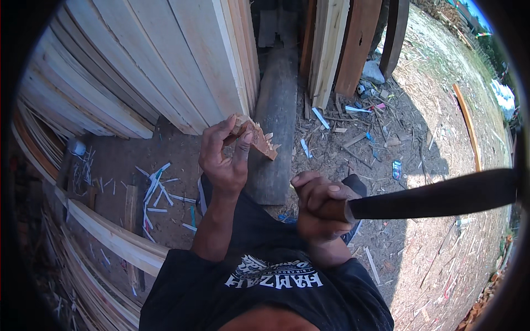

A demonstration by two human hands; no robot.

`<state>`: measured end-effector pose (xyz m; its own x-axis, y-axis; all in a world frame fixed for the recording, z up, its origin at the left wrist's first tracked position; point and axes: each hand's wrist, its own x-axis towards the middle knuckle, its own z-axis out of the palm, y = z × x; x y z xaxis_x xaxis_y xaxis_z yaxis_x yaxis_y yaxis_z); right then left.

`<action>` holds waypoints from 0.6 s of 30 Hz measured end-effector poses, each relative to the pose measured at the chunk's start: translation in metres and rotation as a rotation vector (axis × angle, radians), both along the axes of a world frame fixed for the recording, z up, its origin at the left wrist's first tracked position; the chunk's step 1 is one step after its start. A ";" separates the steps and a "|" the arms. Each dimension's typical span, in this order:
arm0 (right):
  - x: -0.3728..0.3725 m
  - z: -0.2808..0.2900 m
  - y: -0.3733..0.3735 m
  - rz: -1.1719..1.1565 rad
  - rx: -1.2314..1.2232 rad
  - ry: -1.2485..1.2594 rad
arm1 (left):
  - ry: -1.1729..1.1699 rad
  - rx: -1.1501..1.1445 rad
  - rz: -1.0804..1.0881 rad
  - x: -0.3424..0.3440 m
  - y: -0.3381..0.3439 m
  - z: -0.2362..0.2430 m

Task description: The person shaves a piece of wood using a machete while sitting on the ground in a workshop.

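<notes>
My left hand (223,157) pinches a reddish-brown piece of wood (264,144) between thumb and fingers. Its right edge is jagged and splintered, and the fingers hide its left end. To the right, my right hand (323,207) is wrapped round the wooden handle of a machete (430,197). The long dark blade points right, nearly level, and runs to the picture's rim. Blade and wood piece are apart. Beneath the wood piece a grey weathered plank (276,110) stretches away from me.
Tall pale boards (160,55) lean at the left, with more boards (331,49) upright beyond the plank. Long curved strips of timber (118,234) lie at lower left. Wood shavings and scraps (157,190) litter the ground. A brown stick (468,129) lies on sunlit ground at right.
</notes>
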<state>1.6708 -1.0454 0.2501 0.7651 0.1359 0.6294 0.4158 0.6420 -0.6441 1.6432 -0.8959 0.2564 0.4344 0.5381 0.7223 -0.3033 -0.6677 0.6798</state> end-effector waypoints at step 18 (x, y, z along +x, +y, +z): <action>0.014 -0.073 0.015 0.021 -0.947 0.356 | -0.064 0.034 -0.004 0.005 0.004 0.002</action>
<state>1.6847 -1.0305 0.1773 0.8791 0.4766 -0.0082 0.0952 -0.1923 -0.9767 1.6481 -0.8916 0.2581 0.3893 0.5107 0.7666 -0.3482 -0.6889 0.6358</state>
